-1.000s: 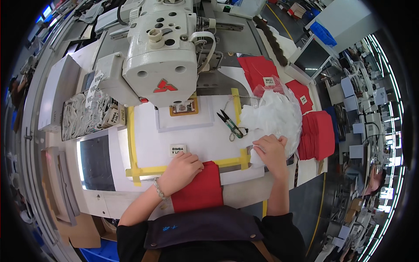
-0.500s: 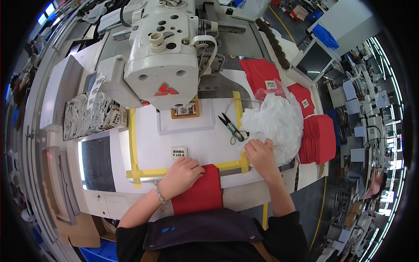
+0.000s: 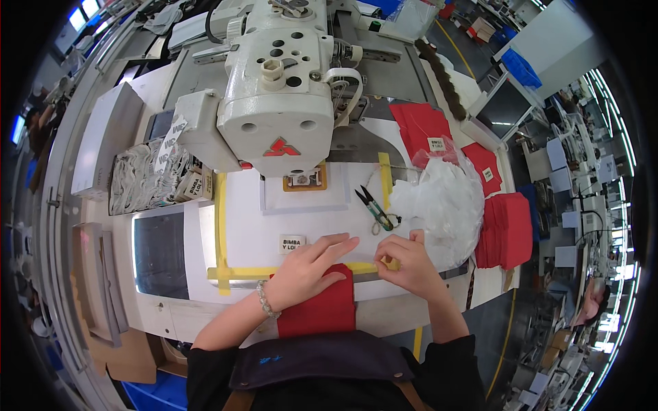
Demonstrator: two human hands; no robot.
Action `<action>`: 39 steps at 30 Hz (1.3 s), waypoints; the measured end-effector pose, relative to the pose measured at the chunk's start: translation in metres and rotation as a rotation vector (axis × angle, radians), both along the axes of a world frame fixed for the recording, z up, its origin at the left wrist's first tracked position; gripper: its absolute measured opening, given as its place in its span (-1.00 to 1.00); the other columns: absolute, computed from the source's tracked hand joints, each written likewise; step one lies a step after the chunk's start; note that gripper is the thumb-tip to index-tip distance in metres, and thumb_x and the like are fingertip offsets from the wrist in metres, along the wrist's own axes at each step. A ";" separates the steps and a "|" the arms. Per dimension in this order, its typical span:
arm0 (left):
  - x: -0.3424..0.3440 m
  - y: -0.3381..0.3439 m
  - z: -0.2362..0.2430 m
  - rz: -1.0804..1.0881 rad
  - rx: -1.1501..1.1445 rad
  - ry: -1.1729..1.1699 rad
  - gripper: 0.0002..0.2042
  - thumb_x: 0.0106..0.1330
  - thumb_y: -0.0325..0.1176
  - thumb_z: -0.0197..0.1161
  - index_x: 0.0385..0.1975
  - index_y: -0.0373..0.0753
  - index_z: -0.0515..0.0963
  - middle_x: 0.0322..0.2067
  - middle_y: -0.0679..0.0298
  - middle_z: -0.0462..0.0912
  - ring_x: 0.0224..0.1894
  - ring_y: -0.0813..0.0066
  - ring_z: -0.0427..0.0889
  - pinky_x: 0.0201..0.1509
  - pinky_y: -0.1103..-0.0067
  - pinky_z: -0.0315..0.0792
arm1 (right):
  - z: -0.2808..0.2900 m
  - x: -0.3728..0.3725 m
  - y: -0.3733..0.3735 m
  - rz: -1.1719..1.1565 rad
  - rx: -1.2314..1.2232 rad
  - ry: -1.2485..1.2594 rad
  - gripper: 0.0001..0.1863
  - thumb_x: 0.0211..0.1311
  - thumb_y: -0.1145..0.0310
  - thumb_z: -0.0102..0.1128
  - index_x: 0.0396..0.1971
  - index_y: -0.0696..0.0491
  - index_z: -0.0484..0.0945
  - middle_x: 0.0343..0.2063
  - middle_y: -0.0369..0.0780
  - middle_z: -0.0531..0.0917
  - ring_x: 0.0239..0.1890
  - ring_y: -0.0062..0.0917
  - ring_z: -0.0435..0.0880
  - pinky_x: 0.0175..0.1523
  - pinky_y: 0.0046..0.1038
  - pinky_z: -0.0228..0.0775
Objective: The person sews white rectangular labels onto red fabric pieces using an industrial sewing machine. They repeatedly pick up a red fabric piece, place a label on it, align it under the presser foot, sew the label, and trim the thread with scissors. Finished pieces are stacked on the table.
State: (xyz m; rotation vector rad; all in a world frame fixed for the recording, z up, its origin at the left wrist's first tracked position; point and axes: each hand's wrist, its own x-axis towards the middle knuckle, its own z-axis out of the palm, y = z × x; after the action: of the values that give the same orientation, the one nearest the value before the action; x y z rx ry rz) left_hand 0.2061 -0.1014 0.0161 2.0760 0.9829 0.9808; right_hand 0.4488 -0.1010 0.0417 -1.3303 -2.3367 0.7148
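Note:
My left hand (image 3: 306, 271) is spread out with its fingers pointing right, above a red fabric piece (image 3: 317, 314) that lies at the table's near edge. Just beyond its knuckles sits a small white label with dark print (image 3: 291, 241). To the right, my right hand (image 3: 412, 268) has thumb and fingers pinched together over the yellow-taped front edge; whatever is between them is too small to make out. Thread snips with green handles (image 3: 373, 207) lie beyond that hand, blades pointing away to the left. A clear bag of white sheets (image 3: 439, 205) sits beside them.
A large white sewing machine (image 3: 274, 116) stands over the work board (image 3: 247, 233), a framed clamp beneath its head. Red pieces (image 3: 506, 229) are stacked at right, with more (image 3: 421, 130) behind. A box of labels (image 3: 147, 175) and a dark panel (image 3: 161, 250) are at left.
My left hand has lifted off the label's near edge and moved right, fingers extending. My right hand has come down and inward from the white bag, its fingers now pinched. The view has shifted slightly.

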 end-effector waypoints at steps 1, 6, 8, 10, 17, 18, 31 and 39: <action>0.001 0.002 -0.003 -0.024 0.022 -0.011 -0.72 0.05 -0.51 0.40 -0.19 -0.23 0.63 -0.18 0.26 0.66 -0.28 0.32 0.66 -0.26 0.58 0.57 | -0.002 -0.009 0.004 0.021 -0.007 0.036 -0.83 -0.01 0.47 0.31 -0.45 -0.05 0.48 -0.42 -0.41 0.56 -0.50 -0.66 0.49 -0.10 -0.45 0.00; -0.012 0.020 -0.023 0.081 -0.029 -0.114 -0.89 0.13 -0.54 0.32 -0.34 -0.25 0.65 -0.34 0.25 0.69 -0.44 0.34 0.67 -0.38 0.55 0.56 | -0.023 -0.039 0.033 -0.087 -0.042 0.289 -0.83 0.03 0.45 0.34 -0.38 -0.02 0.53 -0.24 -0.35 0.63 -0.48 -0.67 0.55 -0.01 -0.46 0.07; -0.017 0.030 -0.023 0.155 -0.021 -0.110 -0.91 0.15 -0.54 0.31 -0.36 -0.25 0.66 -0.35 0.25 0.71 -0.43 0.34 0.68 -0.38 0.56 0.56 | -0.031 -0.049 0.044 -0.159 -0.128 0.461 -0.81 0.05 0.41 0.36 -0.33 -0.03 0.54 -0.19 -0.33 0.61 -0.43 -0.66 0.58 0.00 -0.47 0.08; -0.026 0.042 -0.031 0.211 0.044 -0.084 -0.92 0.17 -0.53 0.30 -0.35 -0.24 0.66 -0.33 0.24 0.72 -0.41 0.34 0.69 -0.37 0.57 0.57 | -0.036 -0.061 0.053 -0.155 -0.089 0.492 -0.77 0.05 0.39 0.37 -0.26 -0.02 0.56 -0.12 -0.31 0.60 -0.36 -0.60 0.60 0.03 -0.46 0.10; -0.052 0.061 -0.058 0.002 0.228 0.335 -0.79 0.23 -0.40 0.26 -0.14 -0.22 0.63 -0.05 0.20 0.67 -0.16 0.31 0.71 -0.09 0.49 0.61 | -0.071 -0.066 0.058 -0.055 0.339 -0.016 -0.66 0.06 0.25 0.38 -0.13 -0.03 0.62 0.03 -0.31 0.59 0.00 -0.53 0.51 0.04 -0.32 0.05; -0.053 0.061 -0.062 -0.008 0.261 0.368 -0.75 0.23 -0.38 0.27 -0.09 -0.23 0.61 0.00 0.19 0.64 -0.10 0.30 0.68 -0.02 0.47 0.58 | -0.074 -0.068 0.056 -0.042 0.363 -0.056 -0.64 0.07 0.22 0.36 -0.10 -0.04 0.61 0.04 -0.33 0.58 0.02 -0.53 0.49 0.04 -0.30 0.04; -0.062 0.067 -0.068 0.005 0.210 0.676 -0.29 0.28 0.05 0.18 0.29 -0.34 0.25 0.29 -0.05 0.27 0.36 0.09 0.25 0.44 0.28 0.11 | -0.089 -0.086 0.057 -0.052 0.472 -0.309 -0.44 0.24 0.05 0.16 0.19 0.00 0.43 0.16 -0.35 0.46 0.13 -0.44 0.38 0.05 -0.13 0.10; -0.071 0.067 -0.066 0.123 0.209 0.752 -0.23 0.26 0.16 0.14 0.28 -0.36 0.25 0.31 -0.10 0.23 0.42 0.00 0.12 0.46 0.27 0.07 | -0.090 -0.094 0.057 -0.073 0.471 -0.329 -0.45 0.26 0.05 0.12 0.18 0.01 0.42 0.17 -0.34 0.45 0.14 -0.41 0.38 0.05 -0.12 0.11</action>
State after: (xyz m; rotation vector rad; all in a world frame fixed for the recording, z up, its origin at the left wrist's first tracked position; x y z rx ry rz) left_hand 0.1348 -0.0344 -0.0501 2.6579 1.4279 0.3401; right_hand 0.3543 -0.0435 -0.0487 -1.3751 -2.4712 -0.0930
